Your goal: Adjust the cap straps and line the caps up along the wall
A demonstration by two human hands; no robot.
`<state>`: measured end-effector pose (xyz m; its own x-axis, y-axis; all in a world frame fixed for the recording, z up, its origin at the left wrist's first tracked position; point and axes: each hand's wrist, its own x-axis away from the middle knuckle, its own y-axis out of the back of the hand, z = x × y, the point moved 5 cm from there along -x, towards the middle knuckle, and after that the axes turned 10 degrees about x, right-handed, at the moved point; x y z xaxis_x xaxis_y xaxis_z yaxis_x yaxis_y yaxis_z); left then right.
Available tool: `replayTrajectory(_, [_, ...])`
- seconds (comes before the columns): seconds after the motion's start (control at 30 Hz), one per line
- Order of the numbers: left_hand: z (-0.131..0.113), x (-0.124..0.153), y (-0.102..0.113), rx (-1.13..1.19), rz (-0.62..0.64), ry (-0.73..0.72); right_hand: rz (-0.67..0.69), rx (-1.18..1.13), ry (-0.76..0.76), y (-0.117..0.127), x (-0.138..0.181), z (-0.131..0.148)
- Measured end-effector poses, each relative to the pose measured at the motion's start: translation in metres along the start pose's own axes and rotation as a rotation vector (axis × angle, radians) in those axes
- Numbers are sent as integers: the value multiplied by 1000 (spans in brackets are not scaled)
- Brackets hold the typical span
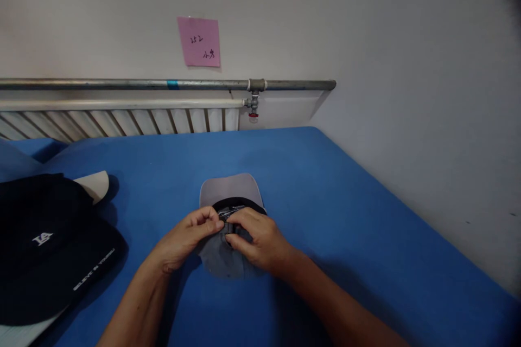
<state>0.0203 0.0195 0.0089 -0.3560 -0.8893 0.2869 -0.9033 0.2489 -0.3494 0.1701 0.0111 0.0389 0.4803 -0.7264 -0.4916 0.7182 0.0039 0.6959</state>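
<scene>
A grey baseball cap [228, 263] lies on the blue surface with its brim [230, 188] pointing away from me. Inside its back opening, a black sweatband and a printed label partly show. My right hand [260, 238] has thumb and fingers closed on the short back strap [228, 229] of the cap. From the other side, my left hand [195, 233] pinches the strap's left end, thumb against curled fingers. My fingertips cover part of the strap and its fastening.
Dark navy caps with white lettering [49, 249] are piled at the left, a pale brim [95, 185] sticking out behind. Beyond the blue-covered table [345, 217] are a white radiator [163, 119], a metal pipe [122, 84] with a red-handled valve [253, 115], and a pink note [199, 42] on the wall.
</scene>
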Motion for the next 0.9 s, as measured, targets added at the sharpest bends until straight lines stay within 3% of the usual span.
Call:
replayTrajectory(0.23, [1, 0, 1, 10, -10, 5, 12, -15, -30, 0, 0, 1])
replayTrajectory(0.5, [0, 5, -7, -59, 108, 42, 84, -79, 30, 1, -2, 8])
replayTrajectory(0.73, [-6, 8, -1, -5, 169, -35, 230, -555, -456, 4, 1, -16])
replayTrajectory(0.9, [-5, 9, -8, -63, 220, 9, 260, -677, -511, 4, 2, -16])
